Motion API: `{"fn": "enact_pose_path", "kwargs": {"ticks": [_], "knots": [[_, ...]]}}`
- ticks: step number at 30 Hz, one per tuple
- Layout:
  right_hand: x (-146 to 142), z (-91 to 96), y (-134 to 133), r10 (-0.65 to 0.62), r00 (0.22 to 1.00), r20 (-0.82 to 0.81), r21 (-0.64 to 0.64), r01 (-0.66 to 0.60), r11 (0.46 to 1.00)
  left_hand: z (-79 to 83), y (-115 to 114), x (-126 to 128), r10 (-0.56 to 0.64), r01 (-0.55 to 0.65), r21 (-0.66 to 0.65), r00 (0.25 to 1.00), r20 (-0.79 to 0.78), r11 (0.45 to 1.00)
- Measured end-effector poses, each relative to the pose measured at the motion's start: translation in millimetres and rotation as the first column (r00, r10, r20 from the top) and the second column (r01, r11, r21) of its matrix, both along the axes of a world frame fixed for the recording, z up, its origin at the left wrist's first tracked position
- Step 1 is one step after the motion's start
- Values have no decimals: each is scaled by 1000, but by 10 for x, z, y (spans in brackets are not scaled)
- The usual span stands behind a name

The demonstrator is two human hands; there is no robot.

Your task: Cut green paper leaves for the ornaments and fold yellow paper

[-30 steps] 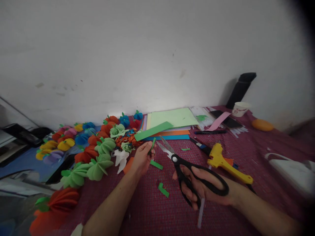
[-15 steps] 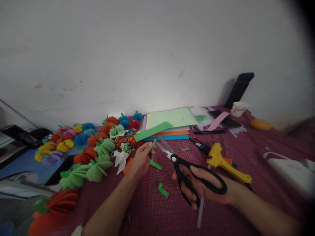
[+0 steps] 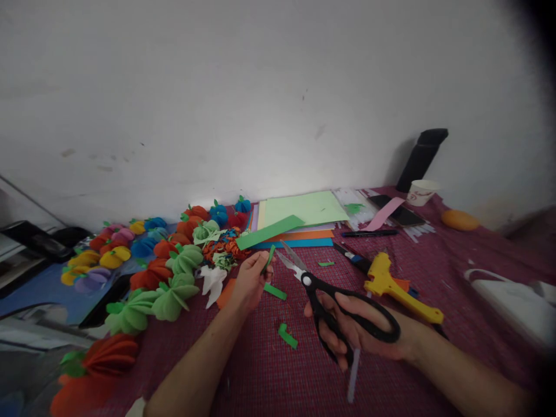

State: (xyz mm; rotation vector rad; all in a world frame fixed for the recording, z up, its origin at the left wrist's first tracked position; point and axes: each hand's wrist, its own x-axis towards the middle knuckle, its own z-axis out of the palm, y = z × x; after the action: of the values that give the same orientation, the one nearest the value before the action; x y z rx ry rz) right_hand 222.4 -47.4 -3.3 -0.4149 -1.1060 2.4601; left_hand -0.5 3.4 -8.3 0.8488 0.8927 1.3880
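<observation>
Maroon checked cloth [image 3: 269,376], white wall [image 3: 260,87]

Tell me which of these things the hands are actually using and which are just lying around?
In use:
left hand
green paper strip
right hand
scissors

Lying about:
yellow glue gun
paper pumpkins
coloured sheets
black pen
paper cup

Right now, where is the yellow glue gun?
In the head view the yellow glue gun lies right of centre on the cloth, just beyond the right hand holding the scissors.
</observation>
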Motion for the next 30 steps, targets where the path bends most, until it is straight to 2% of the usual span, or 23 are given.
{"fn": "enact_pose_path", "kwargs": {"ticks": [9,17,30], "knots": [[-9,8,-6,-16,1000,-3,-10,16,1000,-22,8,5,49,-41,60,990,-129,997],[4,-2,-9,-7,1000,-16,3,7,1000,12,19,-20,35,-35,-18,999,-9,999],[13,36,-9,7,1000,18,-9,-7,1000,-12,6,0,34,-34,8,999,-41,999]]}}
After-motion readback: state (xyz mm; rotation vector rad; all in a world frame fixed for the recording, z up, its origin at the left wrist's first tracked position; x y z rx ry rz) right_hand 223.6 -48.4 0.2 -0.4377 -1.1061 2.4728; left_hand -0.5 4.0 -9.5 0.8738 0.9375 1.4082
